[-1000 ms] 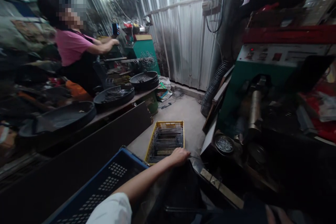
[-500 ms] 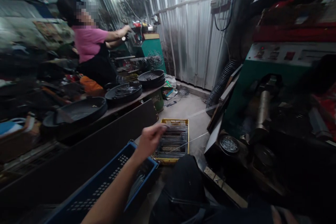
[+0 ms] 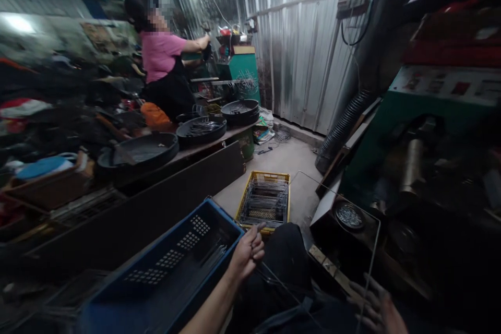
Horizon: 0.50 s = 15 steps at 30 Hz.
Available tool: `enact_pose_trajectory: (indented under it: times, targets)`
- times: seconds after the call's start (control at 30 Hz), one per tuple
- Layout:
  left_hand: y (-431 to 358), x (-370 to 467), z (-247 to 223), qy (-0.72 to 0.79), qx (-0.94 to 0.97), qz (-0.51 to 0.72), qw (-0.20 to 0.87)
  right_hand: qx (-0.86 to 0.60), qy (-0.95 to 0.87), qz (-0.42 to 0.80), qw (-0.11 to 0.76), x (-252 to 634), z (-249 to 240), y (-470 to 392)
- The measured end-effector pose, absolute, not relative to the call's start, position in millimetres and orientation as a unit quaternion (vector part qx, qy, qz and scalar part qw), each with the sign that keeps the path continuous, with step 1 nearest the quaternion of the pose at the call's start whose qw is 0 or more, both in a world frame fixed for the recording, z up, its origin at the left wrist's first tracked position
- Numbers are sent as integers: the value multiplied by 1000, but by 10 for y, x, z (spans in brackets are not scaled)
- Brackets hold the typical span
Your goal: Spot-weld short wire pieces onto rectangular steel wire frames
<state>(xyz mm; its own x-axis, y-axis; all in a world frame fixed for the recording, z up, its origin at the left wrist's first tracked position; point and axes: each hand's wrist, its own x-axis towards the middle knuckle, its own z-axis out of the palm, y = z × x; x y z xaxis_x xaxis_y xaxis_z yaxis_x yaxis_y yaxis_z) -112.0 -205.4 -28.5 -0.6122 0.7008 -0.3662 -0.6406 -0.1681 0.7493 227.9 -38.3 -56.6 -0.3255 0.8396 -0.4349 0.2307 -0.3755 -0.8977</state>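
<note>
A bent wire [image 3: 374,248] is slanting from mid-right to the lower right, crossing your right hand [image 3: 378,305]; its fingers are standing spread, and I cannot tell whether they are gripping it. At lower centre, your left hand [image 3: 247,250] is holding its fingers narrow around a thin wire end [image 3: 274,275]. Beyond it, a yellow crate [image 3: 271,174] is sitting on the floor [image 3: 299,154]; a blue crate [image 3: 183,271] is lying lower left. At upper left, a person in pink [image 3: 160,57] is standing.
</note>
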Motion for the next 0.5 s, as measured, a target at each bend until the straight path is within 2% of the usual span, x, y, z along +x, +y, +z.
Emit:
enact_pose_trajectory:
  times: [0.2,0.4,0.5]
  targets:
    - [-2142,-1033,-429,526,93,682,499,-553,-555,526,332,2254,-379,-536]
    - [-2280,-1006,-333,574,171,493,631,-544,-551,525,354,2457,-245,-495]
    - [-2305,-850,-165,582,191,440,657,-552,-550,517,354,2592,-294,-510]
